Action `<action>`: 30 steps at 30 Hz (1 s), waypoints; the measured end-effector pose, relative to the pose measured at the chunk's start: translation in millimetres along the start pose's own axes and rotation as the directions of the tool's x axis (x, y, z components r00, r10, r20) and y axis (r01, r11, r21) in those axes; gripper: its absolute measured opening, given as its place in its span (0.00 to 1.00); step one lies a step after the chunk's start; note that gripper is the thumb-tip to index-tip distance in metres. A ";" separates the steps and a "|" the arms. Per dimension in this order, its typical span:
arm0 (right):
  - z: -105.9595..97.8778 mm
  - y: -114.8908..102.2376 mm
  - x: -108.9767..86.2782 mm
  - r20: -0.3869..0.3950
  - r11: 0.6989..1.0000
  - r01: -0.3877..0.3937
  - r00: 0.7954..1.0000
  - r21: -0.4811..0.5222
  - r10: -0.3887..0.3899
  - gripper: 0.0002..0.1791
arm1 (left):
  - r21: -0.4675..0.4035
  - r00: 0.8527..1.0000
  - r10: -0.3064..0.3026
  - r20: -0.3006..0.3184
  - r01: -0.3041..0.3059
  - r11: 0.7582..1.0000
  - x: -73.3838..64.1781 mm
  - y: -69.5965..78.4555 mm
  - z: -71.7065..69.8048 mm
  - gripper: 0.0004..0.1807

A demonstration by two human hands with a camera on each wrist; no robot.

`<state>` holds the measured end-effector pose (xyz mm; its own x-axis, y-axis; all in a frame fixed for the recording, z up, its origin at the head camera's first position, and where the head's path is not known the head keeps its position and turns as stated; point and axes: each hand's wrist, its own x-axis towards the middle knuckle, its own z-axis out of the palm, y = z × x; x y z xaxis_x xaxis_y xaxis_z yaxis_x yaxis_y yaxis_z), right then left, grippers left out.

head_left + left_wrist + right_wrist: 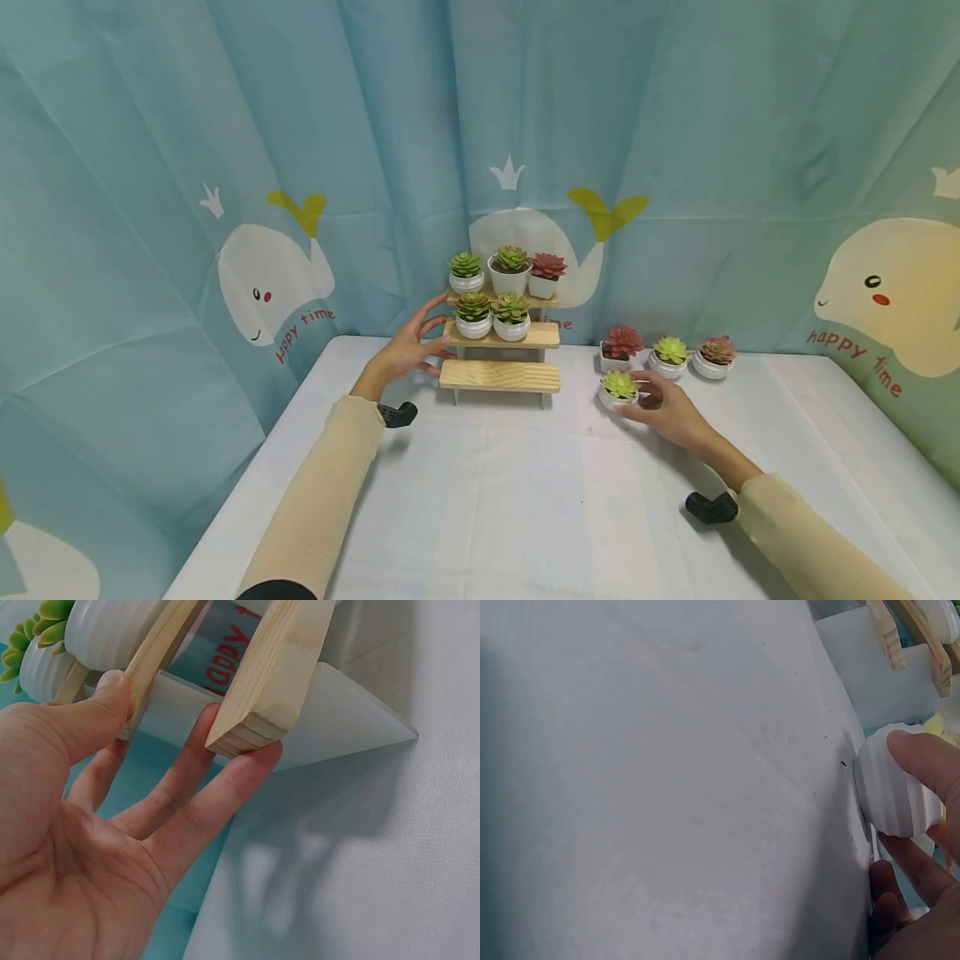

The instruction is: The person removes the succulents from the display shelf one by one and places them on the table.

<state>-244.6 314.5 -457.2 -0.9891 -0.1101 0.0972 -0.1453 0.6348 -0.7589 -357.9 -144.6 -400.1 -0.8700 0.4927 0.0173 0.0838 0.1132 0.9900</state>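
Observation:
A three-tier wooden plant stand (500,377) is at the back of the table. My left hand (405,350) is at its left side; in the left wrist view the spread fingers (187,806) touch the ends of the wooden boards (277,682). On the top board are three potted succulents, and two more (512,317) sit at the left and middle of the second board. The lowest board is bare. To the right of the stand, my right hand (671,410) pinches a white pot (889,784) with a yellow-green succulent (619,385), at or just above the tabletop.
Behind my right hand stand a red succulent in a square pot (615,360), a yellow-green succulent (670,354) and a reddish one (716,354). A blue curtain (360,150) with whale prints hangs behind the white-covered table (510,500).

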 end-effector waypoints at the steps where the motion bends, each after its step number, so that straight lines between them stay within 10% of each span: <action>1: 0.1 0.0 -0.1 0.000 1.000 -0.001 1.000 -0.001 0.001 0.38 | -0.002 1.000 0.000 0.001 0.000 1.000 -0.2 0.1 -0.1 0.43; 30: -15.8 -12.7 -4.5 0.080 0.998 0.069 0.994 0.000 -0.068 0.40 | 0.002 1.000 0.005 -0.005 -0.005 1.000 -3.5 3.7 0.5 0.43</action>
<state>-238.6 318.9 -437.8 -0.9719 -0.2143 0.0969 -0.2128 0.6258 -0.7504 -354.3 -145.5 -396.5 -0.8722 0.4886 0.0230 0.0890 0.1122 0.9897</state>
